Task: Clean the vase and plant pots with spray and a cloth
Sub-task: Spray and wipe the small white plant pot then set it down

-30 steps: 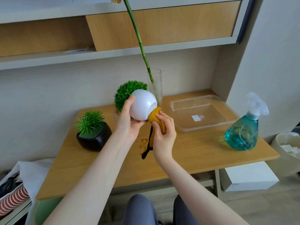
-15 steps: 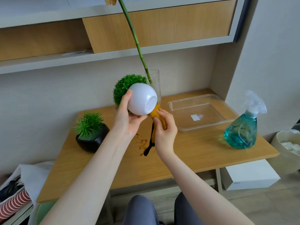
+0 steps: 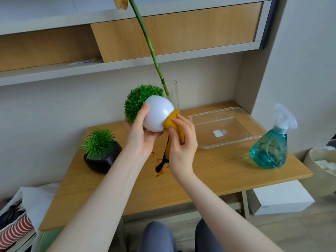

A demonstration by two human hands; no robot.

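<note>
The round white plant pot [image 3: 157, 113], smooth and glossy, is tipped on its side in the air above the tabletop [image 3: 209, 171], its bushy green ball of foliage [image 3: 138, 100] pointing away. The left hand [image 3: 140, 135] cups it from below, thumb curled over the side. The right hand [image 3: 181, 140] pinches a mustard-yellow cloth [image 3: 172, 122] against the pot's base. One square black plant pot [image 3: 102, 159], one clear glass vase [image 3: 171, 93] holding a green stalk, one clear plastic tray [image 3: 227, 130] and one teal spray bottle [image 3: 271, 148] stand on the wood.

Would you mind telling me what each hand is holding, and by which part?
Left hand cups the white pot by its round side; right hand pinches the yellow cloth against its base.
</note>
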